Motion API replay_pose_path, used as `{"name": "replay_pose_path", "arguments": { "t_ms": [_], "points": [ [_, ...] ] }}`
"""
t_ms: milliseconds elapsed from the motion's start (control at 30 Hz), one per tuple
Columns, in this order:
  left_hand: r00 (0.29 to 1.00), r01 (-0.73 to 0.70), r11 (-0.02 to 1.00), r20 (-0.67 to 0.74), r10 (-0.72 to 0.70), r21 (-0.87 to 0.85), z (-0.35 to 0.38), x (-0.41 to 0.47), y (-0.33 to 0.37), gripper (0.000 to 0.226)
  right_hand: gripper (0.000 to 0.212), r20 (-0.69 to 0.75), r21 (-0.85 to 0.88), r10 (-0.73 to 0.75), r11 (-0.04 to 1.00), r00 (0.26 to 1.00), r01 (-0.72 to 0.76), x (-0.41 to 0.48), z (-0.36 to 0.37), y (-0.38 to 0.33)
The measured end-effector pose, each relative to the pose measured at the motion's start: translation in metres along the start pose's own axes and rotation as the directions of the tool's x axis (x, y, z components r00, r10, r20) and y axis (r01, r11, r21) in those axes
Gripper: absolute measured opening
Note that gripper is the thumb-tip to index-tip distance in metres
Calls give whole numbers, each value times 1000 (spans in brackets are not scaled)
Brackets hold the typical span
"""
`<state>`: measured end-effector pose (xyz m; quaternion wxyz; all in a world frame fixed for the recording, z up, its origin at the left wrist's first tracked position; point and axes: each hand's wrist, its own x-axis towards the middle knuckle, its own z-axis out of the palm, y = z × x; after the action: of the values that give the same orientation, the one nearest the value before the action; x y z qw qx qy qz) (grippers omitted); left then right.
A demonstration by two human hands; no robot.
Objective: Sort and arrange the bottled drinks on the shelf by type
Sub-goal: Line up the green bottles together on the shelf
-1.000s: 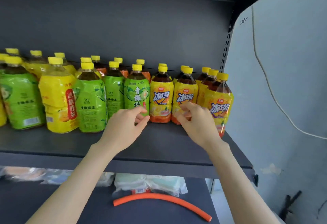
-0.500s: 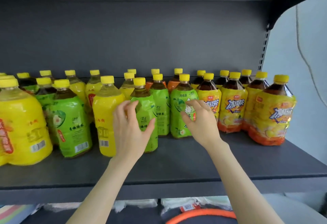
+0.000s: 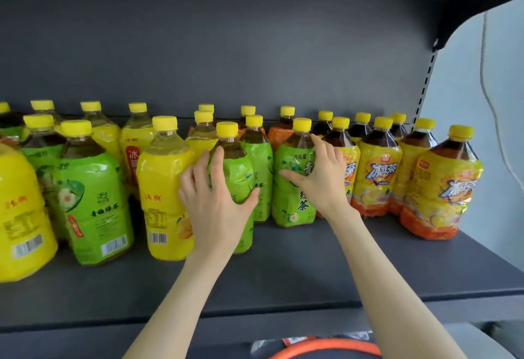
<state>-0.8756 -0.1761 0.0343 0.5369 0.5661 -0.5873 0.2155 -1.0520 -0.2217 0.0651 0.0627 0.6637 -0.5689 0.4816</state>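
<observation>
Standing mid-frame, a green bottle [image 3: 235,171] is gripped by the left hand [image 3: 215,208]; a second green bottle [image 3: 292,205] is touched by the right hand [image 3: 320,185], fingers [image 3: 319,146] spread. Bare shelf [image 3: 283,273] is seen in front.

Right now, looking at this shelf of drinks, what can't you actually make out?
Head view:
- Back-row bottles: labels hidden by the front rows.
- Front green bottle: label mostly covered by the gripping left hand.
- Neighbouring green bottle: label partly under the right hand.
- Far-left yellow bottle: cut by the left edge.
- Orange tube: cut by the bottom edge.
</observation>
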Motion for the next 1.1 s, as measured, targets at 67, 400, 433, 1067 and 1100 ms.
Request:
{"name": "replay_pose_path", "arguments": {
  "t_ms": [67, 400, 433, 1067, 1100],
  "points": [
    [999, 32, 997, 9, -31, -77, -1, 1, 0, 87, 92, -37, 36, -17, 999, 999, 18, -3, -3, 0],
    [980, 150, 780, 196, -36, -607, -45, -11, -6, 95, 92, -173, 201, -63, 975, 983, 98, -53, -33, -23],
    [974, 172, 717, 225, -22, -676, -49, -13, -9, 94, 92, -170, 223, -56, 970, 984, 94, -58, -35, -24],
    [850, 526, 567, 414, -325, -634, -54, -50, 10, 80, 59, 251, 736, 272, 570, 929, -366, -101, -27, -22],
    [848, 529, 563, 420, -323, -636, -60, -51, 8, 79, 56, 257, 740, 279, 559, 925, -374, -103, -29, -27]
  ]
}}
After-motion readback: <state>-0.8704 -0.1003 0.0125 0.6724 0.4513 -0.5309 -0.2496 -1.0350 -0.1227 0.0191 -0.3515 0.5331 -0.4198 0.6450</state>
